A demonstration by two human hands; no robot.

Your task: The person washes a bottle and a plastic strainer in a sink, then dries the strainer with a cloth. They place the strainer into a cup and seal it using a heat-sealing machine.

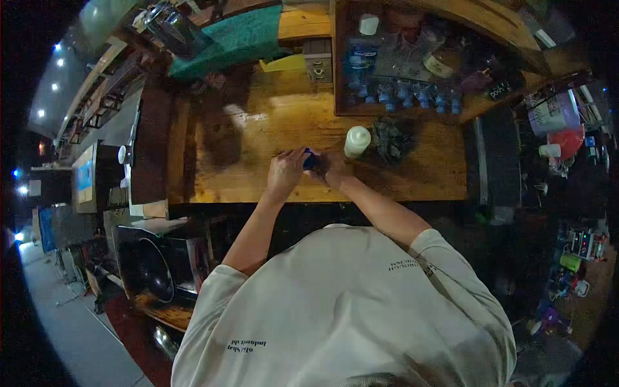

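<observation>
My left hand (286,171) is closed around a small dark-blue object (309,159) above the front part of the wooden table. Meeting it from the other side, my right hand (331,169) has its fingers against the same object; they are blurred. Most of the object is hidden by the fingers, so its kind does not show. Just beyond my right hand stands a whitish squeeze bottle (356,142), upright. A crumpled dark plastic bag (393,140) lies to the right of the bottle.
A wooden shelf box (400,115) at the back right holds several small blue-capped bottles (412,95). Small drawers (318,61), a yellow sheet (284,63) and a green cloth (232,40) with a metal container (173,29) lie further back. A large dark round-fronted appliance (145,267) stands lower left.
</observation>
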